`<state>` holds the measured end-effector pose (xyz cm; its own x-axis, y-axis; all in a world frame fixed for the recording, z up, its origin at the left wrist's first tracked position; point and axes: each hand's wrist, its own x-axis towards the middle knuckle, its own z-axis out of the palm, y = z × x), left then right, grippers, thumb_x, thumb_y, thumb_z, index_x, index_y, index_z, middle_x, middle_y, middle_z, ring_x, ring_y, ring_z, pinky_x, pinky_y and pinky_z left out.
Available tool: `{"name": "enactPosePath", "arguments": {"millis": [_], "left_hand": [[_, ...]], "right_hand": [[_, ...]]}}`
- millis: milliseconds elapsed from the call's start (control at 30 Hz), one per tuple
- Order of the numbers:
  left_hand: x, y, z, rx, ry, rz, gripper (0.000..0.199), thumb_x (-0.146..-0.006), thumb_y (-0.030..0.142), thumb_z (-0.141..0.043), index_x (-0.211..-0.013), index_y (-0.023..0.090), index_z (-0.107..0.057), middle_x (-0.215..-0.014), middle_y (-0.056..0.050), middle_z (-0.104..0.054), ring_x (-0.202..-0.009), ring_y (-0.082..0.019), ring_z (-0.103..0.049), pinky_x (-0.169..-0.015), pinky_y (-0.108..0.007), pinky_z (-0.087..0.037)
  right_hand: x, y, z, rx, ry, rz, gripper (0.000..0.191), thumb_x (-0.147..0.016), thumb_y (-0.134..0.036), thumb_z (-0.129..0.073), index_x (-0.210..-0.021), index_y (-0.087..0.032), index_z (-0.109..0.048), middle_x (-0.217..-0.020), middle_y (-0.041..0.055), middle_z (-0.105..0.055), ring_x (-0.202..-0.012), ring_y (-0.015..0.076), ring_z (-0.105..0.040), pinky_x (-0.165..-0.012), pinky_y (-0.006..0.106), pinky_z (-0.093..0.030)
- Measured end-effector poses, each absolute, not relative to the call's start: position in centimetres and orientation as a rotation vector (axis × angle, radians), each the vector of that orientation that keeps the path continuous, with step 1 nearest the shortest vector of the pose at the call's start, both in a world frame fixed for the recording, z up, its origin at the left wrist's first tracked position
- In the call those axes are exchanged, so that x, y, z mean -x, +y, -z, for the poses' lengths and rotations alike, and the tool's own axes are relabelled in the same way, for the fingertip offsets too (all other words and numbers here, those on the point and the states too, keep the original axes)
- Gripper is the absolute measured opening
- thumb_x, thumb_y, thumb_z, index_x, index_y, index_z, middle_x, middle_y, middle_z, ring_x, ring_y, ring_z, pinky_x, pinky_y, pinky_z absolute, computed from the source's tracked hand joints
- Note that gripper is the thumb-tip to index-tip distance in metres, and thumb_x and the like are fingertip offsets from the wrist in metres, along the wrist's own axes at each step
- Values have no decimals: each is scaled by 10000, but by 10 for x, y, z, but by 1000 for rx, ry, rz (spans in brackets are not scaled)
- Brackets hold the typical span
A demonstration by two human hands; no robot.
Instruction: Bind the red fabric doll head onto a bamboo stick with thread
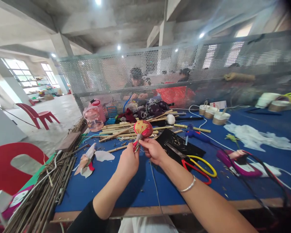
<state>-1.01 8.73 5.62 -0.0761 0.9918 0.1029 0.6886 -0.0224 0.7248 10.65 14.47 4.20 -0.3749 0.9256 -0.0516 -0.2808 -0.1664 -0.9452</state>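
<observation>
My left hand (129,158) is closed round the gathered cloth below a red and yellow fabric-covered ball (143,128), holding it upright above the table. Grey string binds the neck under the ball. Fingers of my right hand (153,150) are pinched together at that neck; a thin thread (154,181) hangs below them toward the table's front edge. Scissors (196,163) with one red and one yellow handle lie right of my right hand, partly on a black cloth (181,142). Left of my left hand rest pale fabric scraps (87,161).
Bamboo sticks (116,131), a white ball (170,119) and a blue glue gun (196,133) lie behind my hands. A pink water bottle (94,118) stands at the back left. Twig bundles (48,187) line the left edge. A perforated metal screen (106,74) separates me from other people.
</observation>
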Motion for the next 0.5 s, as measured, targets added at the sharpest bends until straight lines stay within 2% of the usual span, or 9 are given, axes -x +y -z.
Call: {"name": "enactPosePath", "arguments": {"millis": [200, 367, 500], "left_hand": [[29, 96, -56, -1761, 1819, -994, 150, -884, 282, -406, -802, 196, -499, -718, -79, -598, -641, -201, -533, -600, -277, -324], [35, 94, -59, -1563, 1522, -1118, 201, -851, 354, -478, -727, 196, -484, -576, 33, -457, -486, -103, -388, -491, -217, -274], [39, 88, -67, -1142, 1148, -997, 244, -824, 437, -503, -757, 215, -426, -502, 96, -294, -358, -48, -205, -363, -167, -140]], "right_hand": [[-113, 144, -46, 896, -1382, -1464, 306, -659, -434, -705, -665, -153, -583, -435, -100, -339, -371, 31, -214, -380, 227, -102], [-113, 144, -50, 829, -1290, -1606, 315, -618, -417, -735, -631, -164, -548, -403, -115, -298, -356, 26, -172, -364, 220, -73], [-113, 145, -50, 725, -1209, -1725, 331, -589, -387, -767, -651, -168, -527, -390, -128, -284, -344, 20, -134, -346, 201, -49]]}}
